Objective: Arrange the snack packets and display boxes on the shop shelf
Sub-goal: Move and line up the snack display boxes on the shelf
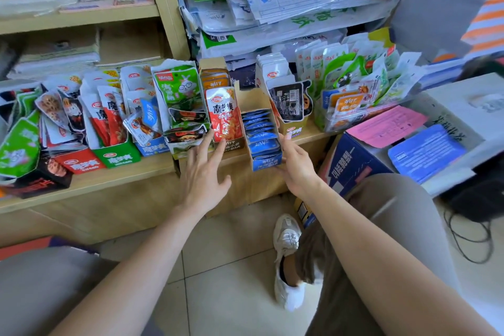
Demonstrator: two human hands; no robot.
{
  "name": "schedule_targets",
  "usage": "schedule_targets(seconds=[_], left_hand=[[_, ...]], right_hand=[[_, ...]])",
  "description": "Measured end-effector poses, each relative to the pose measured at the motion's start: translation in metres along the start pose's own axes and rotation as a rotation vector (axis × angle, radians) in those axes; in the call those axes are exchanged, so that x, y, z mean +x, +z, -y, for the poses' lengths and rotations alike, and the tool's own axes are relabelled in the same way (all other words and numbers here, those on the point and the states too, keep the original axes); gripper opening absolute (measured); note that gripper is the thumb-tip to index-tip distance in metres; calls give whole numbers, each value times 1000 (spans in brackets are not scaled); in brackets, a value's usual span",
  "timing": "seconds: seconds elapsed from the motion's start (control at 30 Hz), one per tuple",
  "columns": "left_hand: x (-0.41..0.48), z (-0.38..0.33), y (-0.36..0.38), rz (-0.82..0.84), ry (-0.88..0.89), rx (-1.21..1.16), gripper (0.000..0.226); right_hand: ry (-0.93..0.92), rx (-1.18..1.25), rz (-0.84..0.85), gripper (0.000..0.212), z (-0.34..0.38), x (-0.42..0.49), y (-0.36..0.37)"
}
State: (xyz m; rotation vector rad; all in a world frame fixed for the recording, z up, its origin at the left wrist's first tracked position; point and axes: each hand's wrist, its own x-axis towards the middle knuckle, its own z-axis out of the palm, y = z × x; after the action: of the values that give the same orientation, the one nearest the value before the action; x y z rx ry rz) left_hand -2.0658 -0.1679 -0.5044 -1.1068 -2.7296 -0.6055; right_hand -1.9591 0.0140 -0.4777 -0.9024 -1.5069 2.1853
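Blue display box (263, 139): the right hand (296, 165) lays straight fingers against its side. Spread open, the left hand (203, 174) touches a red packet (225, 114).

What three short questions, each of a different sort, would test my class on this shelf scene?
1. True or false: the blue display box holds a row of blue packets.
2. Multiple choice: the right hand touches the blue display box on its: A) left side, B) right side, C) back.
3. One word: what colour is the big packet standing just beyond the fingertips of the left hand?

Key: 1 true; 2 B; 3 red.
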Motion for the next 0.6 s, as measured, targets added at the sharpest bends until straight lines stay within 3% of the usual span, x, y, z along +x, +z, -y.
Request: schedule_targets(seconds=[0.1,0.17,0.23,0.3,0.37,0.47,0.6], left_hand=[[-1,3,1,6,16,-2,84],[-1,4,2,8,25,-1,85],[-1,4,2,1,29,-3,85],[-2,3,3,-10,34,-3,87],[-2,3,3,-16,42,-1,89],[-1,4,3,-9,44,-2,89],[-2,6,3,-2,50,1,91]], right_hand=[[-31,-15,-50,34,-9,-13,0],[-147,-31,-202,26,-26,-31,3],[-292,-196,-361,27,-42,-48,3],[-424,-485,-303,40,-53,-52,-1],[-422,-699,-158,57,-59,-46,-2],[-413,-843,-61,77,-63,-34,0],[-406,-1002,-46,82,-59,-14,8]])
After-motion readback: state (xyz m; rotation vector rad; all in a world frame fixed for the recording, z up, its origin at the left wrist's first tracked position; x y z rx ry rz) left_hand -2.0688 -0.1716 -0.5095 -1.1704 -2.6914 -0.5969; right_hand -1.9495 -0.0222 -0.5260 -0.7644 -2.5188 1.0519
